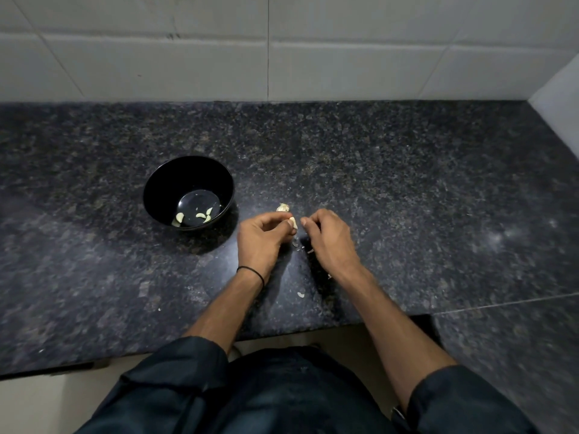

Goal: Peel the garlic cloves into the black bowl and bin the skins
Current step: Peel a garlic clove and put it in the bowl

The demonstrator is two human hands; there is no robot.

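A black bowl [189, 192] stands on the dark granite counter [407, 189], left of my hands, with several pale peeled cloves [200, 215] in its bottom. My left hand [262, 239] pinches a garlic clove [293, 222] at its fingertips. Close to its right, my right hand [329, 238] has its fingers curled, with the tips near the clove; whether they hold a bit of skin is hidden. Another unpeeled garlic piece [283, 208] lies on the counter just beyond my hands. Loose skin scraps [296, 244] lie between and below the hands.
A larger skin flake [300, 294] lies nearer the counter's front edge [282, 332]. A white tiled wall [269, 57] rises behind the counter, and a second wall closes the right corner. No bin is in view.
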